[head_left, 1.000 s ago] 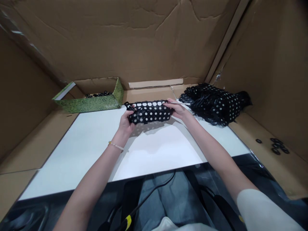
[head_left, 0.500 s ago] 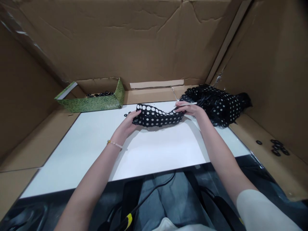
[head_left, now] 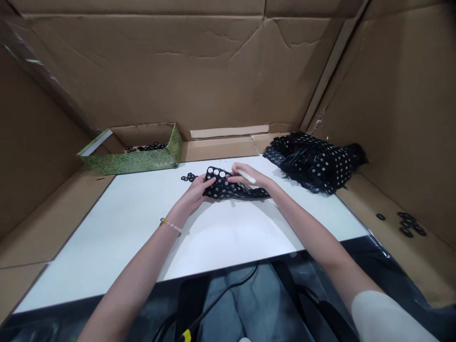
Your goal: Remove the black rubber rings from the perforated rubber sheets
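Note:
A black flexible sheet punched with round holes point(head_left: 231, 189) lies on the white table point(head_left: 221, 232). My left hand point(head_left: 196, 192) pinches its left end, fingers closed on the edge. My right hand point(head_left: 251, 179) rests over the sheet's top, fingers curled around a thin white stick whose tip points right; whether it also grips the sheet is hidden. A few small black rings point(head_left: 188, 177) lie on the table just left of the sheet.
A green open box point(head_left: 138, 159) holding black rings stands at the back left. A heap of more black perforated sheets point(head_left: 315, 161) sits at the back right. Loose black rings point(head_left: 406, 223) lie on cardboard at the right. Cardboard walls surround the table.
The sheet came down from held stretched in the air onto the table. My right hand moved left over it, toward my left hand. Small black rings now show on the table.

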`<state>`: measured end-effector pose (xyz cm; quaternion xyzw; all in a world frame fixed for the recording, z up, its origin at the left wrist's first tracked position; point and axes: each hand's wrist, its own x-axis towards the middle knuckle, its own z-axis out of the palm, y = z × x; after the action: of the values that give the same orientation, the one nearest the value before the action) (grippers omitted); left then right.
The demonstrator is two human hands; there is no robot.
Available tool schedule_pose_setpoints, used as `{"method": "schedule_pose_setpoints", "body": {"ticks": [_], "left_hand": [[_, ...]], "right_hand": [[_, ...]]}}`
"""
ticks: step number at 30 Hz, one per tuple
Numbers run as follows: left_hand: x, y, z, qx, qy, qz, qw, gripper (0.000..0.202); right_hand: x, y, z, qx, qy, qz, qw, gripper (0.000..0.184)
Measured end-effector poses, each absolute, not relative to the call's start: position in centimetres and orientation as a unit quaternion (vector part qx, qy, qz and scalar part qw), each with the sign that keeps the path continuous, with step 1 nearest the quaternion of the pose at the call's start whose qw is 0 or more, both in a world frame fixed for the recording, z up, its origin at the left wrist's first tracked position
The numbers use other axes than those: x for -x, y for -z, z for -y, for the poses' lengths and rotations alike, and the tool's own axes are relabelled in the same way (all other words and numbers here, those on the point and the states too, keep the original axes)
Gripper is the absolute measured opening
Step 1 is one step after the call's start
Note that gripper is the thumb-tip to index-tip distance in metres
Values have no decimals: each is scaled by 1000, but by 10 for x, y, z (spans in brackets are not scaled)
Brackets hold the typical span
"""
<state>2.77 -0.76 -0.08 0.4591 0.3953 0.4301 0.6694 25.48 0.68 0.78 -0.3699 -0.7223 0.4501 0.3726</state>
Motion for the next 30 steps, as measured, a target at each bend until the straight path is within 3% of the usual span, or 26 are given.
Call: {"method": "schedule_pose_setpoints", "body": {"ticks": [15, 23, 30], "left_hand": [[-25, 6, 7, -438, -384, -312, 751, 50], [-18, 9, 0, -464, -436, -379, 671, 45], [-22, 11, 0, -460, -426, -387, 676, 38]], "right_hand": [[-243, -12, 2, 317, -485, 717, 388, 43], [-246, -13, 1, 326, -472, 714, 402, 39], [-244, -7, -2, 329, -476, 709, 402, 41]]}}
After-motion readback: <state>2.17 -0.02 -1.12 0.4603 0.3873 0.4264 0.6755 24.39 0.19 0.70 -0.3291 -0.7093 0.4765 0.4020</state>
